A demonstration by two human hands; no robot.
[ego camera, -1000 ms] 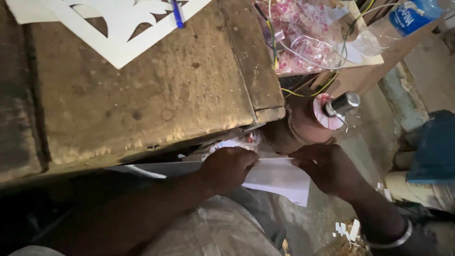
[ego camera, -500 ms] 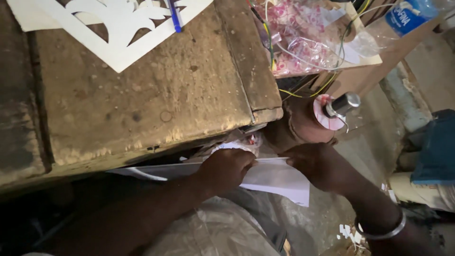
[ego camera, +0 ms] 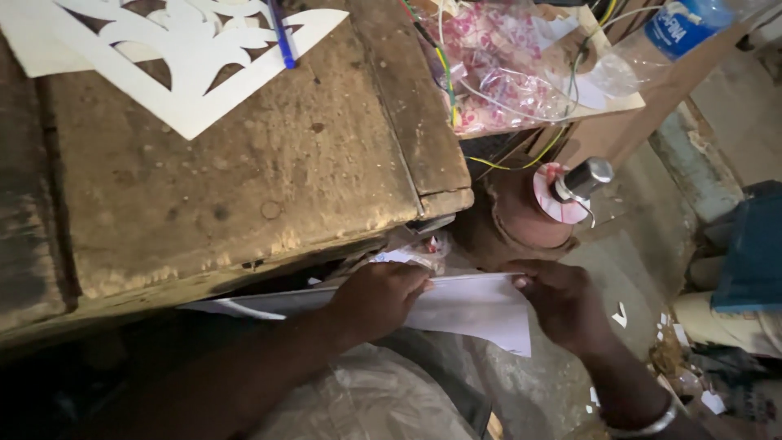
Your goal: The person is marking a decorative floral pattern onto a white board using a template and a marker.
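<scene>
Both my hands hold a folded white sheet of paper (ego camera: 476, 308) just below the front edge of a worn wooden table (ego camera: 244, 171). My left hand (ego camera: 381, 297) pinches the sheet near its middle, knuckles up. My right hand (ego camera: 562, 303) grips the right end, with a metal bangle on that wrist. The sheet's long left part runs under the table edge. On the tabletop at the far left lies a white cut-out paper pattern (ego camera: 175, 49) with a blue pen (ego camera: 283, 37) across it.
A clear bag of pink-and-white pieces (ego camera: 497, 69) with coloured wires sits on a cardboard box at the upper right. A plastic bottle (ego camera: 660, 41) lies beyond it. A round spool with a metal cap (ego camera: 570, 191) sits below. Paper scraps litter the floor (ego camera: 652, 326).
My hands and the folded sheet have stayed almost in place. My right hand has shifted slightly along the paper's right end.
</scene>
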